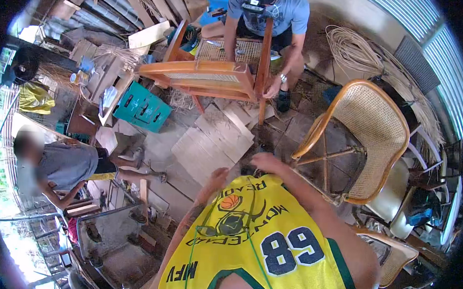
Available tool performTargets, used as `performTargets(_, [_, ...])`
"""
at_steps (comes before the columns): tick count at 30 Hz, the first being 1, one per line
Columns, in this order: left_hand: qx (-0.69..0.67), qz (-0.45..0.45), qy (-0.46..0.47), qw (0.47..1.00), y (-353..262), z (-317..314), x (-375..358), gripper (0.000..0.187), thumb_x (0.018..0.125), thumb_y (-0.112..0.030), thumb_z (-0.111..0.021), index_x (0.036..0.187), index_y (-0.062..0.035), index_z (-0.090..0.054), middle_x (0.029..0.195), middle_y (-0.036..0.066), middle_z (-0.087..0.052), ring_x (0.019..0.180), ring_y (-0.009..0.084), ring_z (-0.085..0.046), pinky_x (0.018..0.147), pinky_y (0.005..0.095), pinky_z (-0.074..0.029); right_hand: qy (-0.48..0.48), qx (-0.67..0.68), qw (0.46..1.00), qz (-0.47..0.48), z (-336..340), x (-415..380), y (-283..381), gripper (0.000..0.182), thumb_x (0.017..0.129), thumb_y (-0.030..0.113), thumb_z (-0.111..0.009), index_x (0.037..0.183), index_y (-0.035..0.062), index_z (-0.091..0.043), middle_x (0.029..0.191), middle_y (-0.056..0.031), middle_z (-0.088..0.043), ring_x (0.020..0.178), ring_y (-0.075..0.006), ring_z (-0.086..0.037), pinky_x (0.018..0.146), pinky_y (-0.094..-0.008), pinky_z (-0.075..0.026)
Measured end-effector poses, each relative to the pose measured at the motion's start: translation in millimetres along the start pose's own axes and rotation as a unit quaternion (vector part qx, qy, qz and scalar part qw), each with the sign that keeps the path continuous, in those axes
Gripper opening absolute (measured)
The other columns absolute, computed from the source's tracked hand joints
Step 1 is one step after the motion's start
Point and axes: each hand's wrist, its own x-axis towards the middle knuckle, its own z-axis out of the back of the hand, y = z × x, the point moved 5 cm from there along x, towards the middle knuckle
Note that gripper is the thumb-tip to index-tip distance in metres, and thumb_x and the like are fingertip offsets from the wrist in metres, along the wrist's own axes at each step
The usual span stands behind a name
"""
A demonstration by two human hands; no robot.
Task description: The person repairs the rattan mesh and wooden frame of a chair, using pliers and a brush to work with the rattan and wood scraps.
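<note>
Lying flat on the floor (163,146), perhaps as a level surface, the wooden board (210,143) is nearest the left hand (219,178) and right hand (265,161); whether either grip is clamped, I cannot tell.

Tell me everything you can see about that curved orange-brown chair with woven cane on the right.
The curved orange-brown chair with tan woven cane has a rounded frame that looks like wood or rattan, edging a finely woven panel. Thin brown struts show within the curve. It sits on the grey floor, right of the person's right hand; no hand appears to touch it. Whether it stands upright is unclear.
</note>
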Motion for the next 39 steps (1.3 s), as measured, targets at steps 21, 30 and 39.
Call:
performTargets(21, [-0.24, -0.057, -0.478, 0.843, -346.3, 223.2, 152.2, 0.07, 0.09, -0.055, -0.059, 0.138, -0.0118, -0.033, 0.144, 0.017, -0.037, 0.127, 0.0308, -0.042, 0.085, 0.0479, -0.045, -0.453, 0.199, 0.783, -0.379, 159.3, -94.3, -202.0, 0.078, 0.092, 0.044, -0.057, 0.148, -0.001, -0.026, 0.131, -0.0314, -0.053, 0.118, -0.0473, -0.054, 0.099, -0.0519, -0.044])
performTargets(30, [0.718, 0.066, -0.396, 0.569, -333.9, 234.5, 234.0, 0.039, 0.09, -0.028, -0.06, 0.116, -0.0002, -0.055, 0.114, 0.013, -0.055, 0.111, 0.0273, -0.054, 0.084, 0.0483, -0.049, -0.326, 0.235, 0.775, -0.487, 166.6, -59.6, -211.7, 0.068, 0.088, 0.034, -0.063, 0.129, -0.0035, -0.025, 0.114, -0.0328, -0.06, 0.103, -0.0469, -0.062, 0.092, -0.0534, -0.049])
performTargets(39, [0.611, 0.114, -0.611, 0.49, -267.3, 285.4, 286.4, 0.033, 0.092, -0.021, -0.057, 0.108, 0.0078, -0.055, 0.09, 0.017, -0.057, 0.071, 0.0252, -0.065, 0.045, 0.0309, -0.052, -0.35, 0.3, 0.753, -0.469, 127.3, -50.6, -269.9, 0.059, 0.079, 0.004, -0.065, 0.117, 0.0081, -0.021, 0.11, -0.0287, -0.051, 0.083, -0.0448, -0.066, 0.045, -0.0497, -0.061])
